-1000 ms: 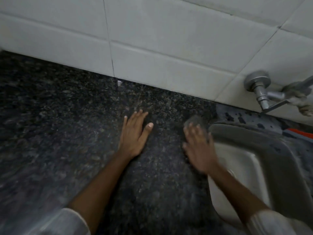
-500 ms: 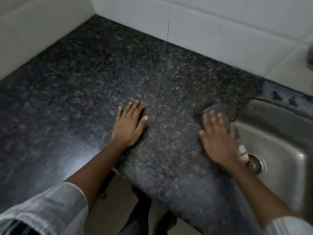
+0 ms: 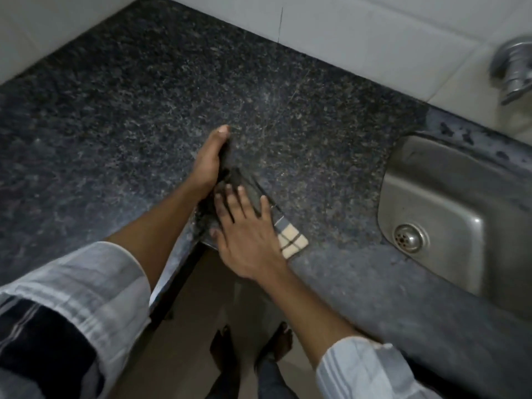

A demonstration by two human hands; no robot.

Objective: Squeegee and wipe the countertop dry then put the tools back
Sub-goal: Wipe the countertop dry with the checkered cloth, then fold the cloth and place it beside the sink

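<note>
A dark checked cloth (image 3: 289, 240), grey with a pale plaid corner, lies at the front edge of the black speckled granite countertop (image 3: 144, 96). My right hand (image 3: 247, 240) presses flat on top of it, fingers spread. My left hand (image 3: 208, 162) stands on its edge right beside the cloth's far end, thumb up, fingers hidden against the cloth. No squeegee is in view.
A steel sink (image 3: 449, 214) with a round drain (image 3: 410, 238) is set into the counter at the right. A chrome tap (image 3: 512, 67) juts from the white tiled wall (image 3: 359, 33). Below the counter's edge are the floor and my feet (image 3: 250, 344).
My right hand has dragged the cloth from beside the sink leftward to the counter's front edge. My left hand has turned from flat on the counter onto its side, against the cloth.
</note>
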